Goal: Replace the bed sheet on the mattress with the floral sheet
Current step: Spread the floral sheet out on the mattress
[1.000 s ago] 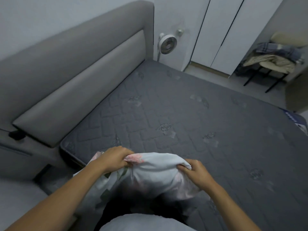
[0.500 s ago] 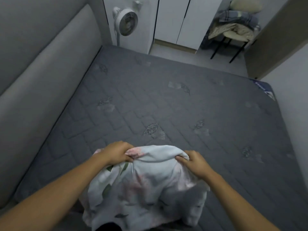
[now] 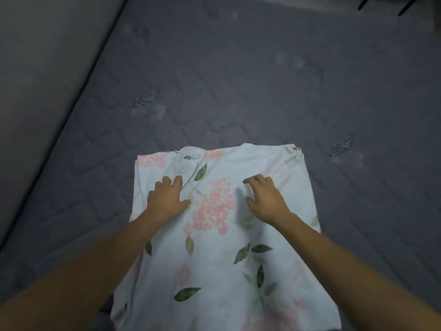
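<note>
The floral sheet [image 3: 214, 259], white with pink blossoms and green leaves, lies folded in a rectangle on the bare dark grey quilted mattress [image 3: 238, 80]. My left hand [image 3: 167, 199] rests palm down on the sheet's upper left part with fingers spread. My right hand [image 3: 265, 199] rests on its upper right part, fingers slightly bent and holding nothing. The sheet's near end runs out of view at the bottom.
The grey padded headboard [image 3: 47, 68] runs along the mattress's left side. Dark chair legs [image 3: 381, 3] show at the top right beyond the mattress. Bare mattress surrounds the folded sheet on three sides.
Both hands gripped the bunched sheet in the air before. Now the sheet lies flat on the mattress and both hands have let go and rest on top. The view has tilted down.
</note>
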{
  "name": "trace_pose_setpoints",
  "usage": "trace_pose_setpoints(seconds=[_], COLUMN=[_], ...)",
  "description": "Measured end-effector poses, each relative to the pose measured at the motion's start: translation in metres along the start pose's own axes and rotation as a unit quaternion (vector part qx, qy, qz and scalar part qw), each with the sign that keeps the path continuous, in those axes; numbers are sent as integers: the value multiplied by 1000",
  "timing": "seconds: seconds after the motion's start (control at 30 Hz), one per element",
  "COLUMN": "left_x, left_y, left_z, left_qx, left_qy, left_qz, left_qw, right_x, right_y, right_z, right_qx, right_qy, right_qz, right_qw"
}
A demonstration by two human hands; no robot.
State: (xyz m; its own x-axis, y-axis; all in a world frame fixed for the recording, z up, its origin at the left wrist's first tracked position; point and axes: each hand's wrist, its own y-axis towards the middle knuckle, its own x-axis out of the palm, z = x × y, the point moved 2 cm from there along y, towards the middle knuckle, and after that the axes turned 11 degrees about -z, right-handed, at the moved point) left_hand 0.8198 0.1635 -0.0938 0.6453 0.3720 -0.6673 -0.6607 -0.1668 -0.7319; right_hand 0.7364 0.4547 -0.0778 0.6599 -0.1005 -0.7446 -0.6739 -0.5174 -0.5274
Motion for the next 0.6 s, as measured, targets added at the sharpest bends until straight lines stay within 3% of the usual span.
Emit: trace_pose_setpoints(seconds=[0.1, 0.27, 0.43, 0.6], left_x=[38, 64, 79, 90], left_y=[-2, 0, -6, -31], left_z=[-35, -69, -78, -74], left_qx=[-42, -90, -24, 102], left_qy=[-83, -199, -316, -288], left_qz=[-39, -22, 14, 38], left_qw=[995, 976, 948, 951], right_x=[46, 69, 56, 52], right_y=[15, 57, 108, 137], right_z=[-24, -66, -115, -149], right_qx=[-30, -63, -121, -217], right_qy=[-7, -41, -34, -122], right_qz=[-48, -68, 5, -52], right_qw=[998, 995, 992, 967])
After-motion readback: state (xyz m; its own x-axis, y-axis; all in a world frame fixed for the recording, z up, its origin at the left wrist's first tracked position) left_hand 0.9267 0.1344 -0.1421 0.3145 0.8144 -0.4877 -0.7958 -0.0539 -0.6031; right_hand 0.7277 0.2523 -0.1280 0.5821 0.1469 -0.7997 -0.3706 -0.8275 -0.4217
